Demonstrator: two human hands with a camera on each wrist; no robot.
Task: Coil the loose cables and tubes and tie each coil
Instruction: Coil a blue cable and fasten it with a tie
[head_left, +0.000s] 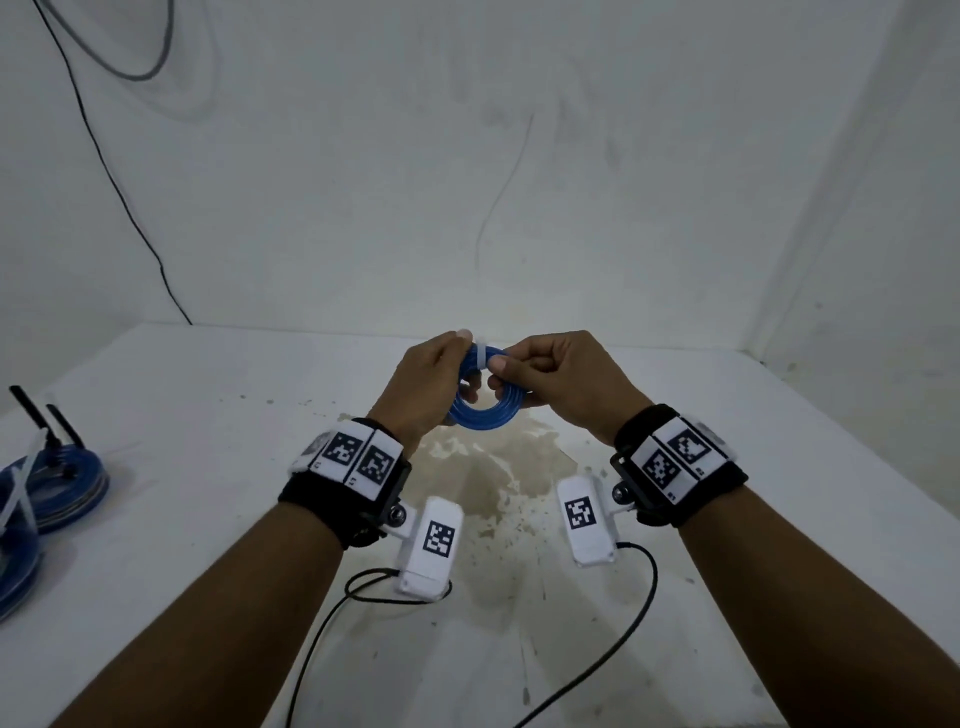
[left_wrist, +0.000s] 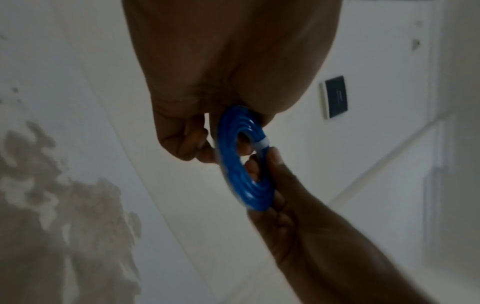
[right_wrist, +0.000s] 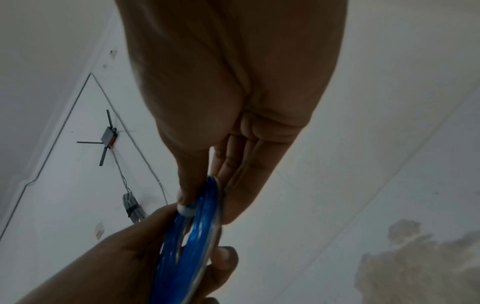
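A: Where was the small coil of glossy blue plastic tubing (head_left: 480, 410)?

B: Up in the air above the white stained desk (head_left: 727, 467), between both hands — not touching the surface.

A: Left hand (head_left: 428, 384)?

B: Fingers curled round the coil's left side, thumb on its top by the white plastic zip tie (head_left: 482, 355).

A: Right hand (head_left: 556, 376)?

B: Thumb and fingers pinched the coil's right side just beside the tie; in the right wrist view its fingers (right_wrist: 241, 174) lay long and pressed together against the tubing.

A: Was the tie closed?

B: Wrapped across the strands at the top; couldn't tell if it was locked.

A: Anything else?

B: Stack of larger blue tubing coils (head_left: 57, 488) at the desk's left edge, well apart — white ties on them, black stubs sticking up behind. Thin black cable (head_left: 111, 176) ran down the wall.
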